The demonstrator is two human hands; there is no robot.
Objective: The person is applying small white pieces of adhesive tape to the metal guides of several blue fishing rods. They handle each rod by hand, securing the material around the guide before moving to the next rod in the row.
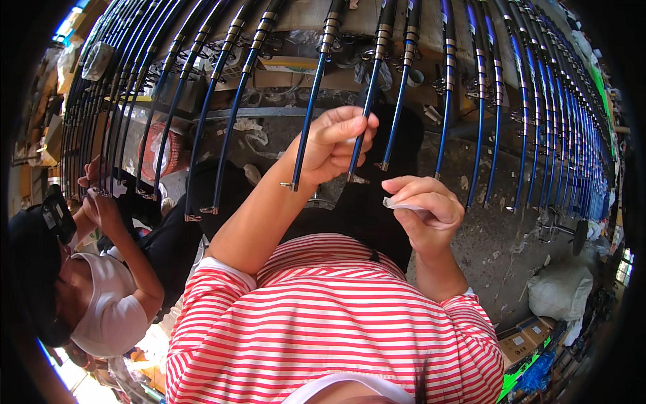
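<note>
Seen from the middle of the view, the left hand (340, 145) is raised between twelve and one o'clock, its thumb and forefinger pinching one blue rod (372, 87), the other fingers curled in. That rod slants down from about one o'clock through the grip, and its lower tip, with a small metal fitting (360, 180), ends just below the fingers. The right hand (431, 210) is at three o'clock, thumb and fingertips pressed together on a thin white scrap (398, 204), apart from the rods; whether it is cloth or paper I cannot tell. A neighbouring rod (309, 124) hangs toward the eleven o'clock side, crossing in front of the left wrist, and a long row of similar rods fans from ten o'clock over to two, crowding closer at both ends. Between eight and nine o'clock sits a co-worker (111, 306) in a white top, hands lifted near the rod ends. A red basket (157, 151) stands between nine and ten o'clock, and a pale sack (560, 291) rests toward four, above cardboard boxes (521, 342).
</note>
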